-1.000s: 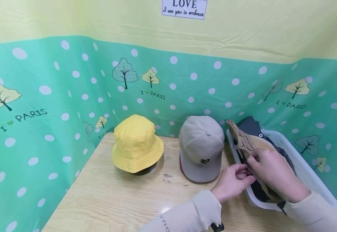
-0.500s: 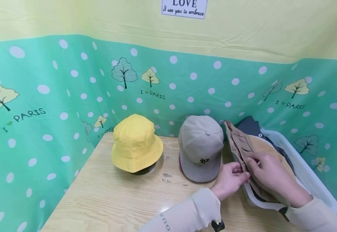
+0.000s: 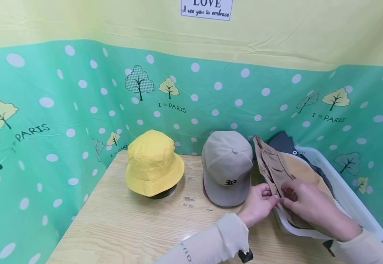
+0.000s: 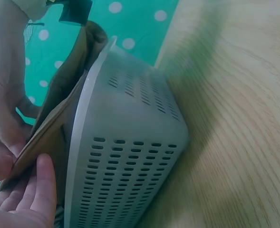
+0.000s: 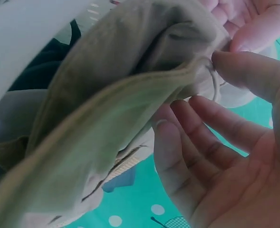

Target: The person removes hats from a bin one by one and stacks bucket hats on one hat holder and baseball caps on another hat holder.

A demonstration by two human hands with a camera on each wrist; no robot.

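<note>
A brown-and-tan cloth hat (image 3: pixel 273 163) lies folded over the white basket (image 3: pixel 363 205) at the right of the table, its brown edge covering the left rim. My left hand (image 3: pixel 256 207) pinches that edge near the basket's left side. Close beside it, my right hand (image 3: pixel 318 211) holds the same edge between thumb and fingers. In the right wrist view the stitched edge of the hat (image 5: pixel 106 102) curves away from the fingertips (image 5: pixel 225 61), and its inside shows. Part of the hat is hidden behind both hands.
Left of the basket, a grey cap (image 3: pixel 229 157) sits over something dark red. Farther left, a yellow bucket hat (image 3: pixel 155 163) rests on a dark round base. Dark cloth (image 3: pixel 282 142) shows in the basket. A patterned curtain (image 3: pixel 207 84) encloses the wooden table (image 3: pixel 128 220).
The hat's brown edge has been drawn left over the basket rim and spread flatter, showing more tan cloth. My left hand has shifted slightly left; my right hand has moved a little nearer.
</note>
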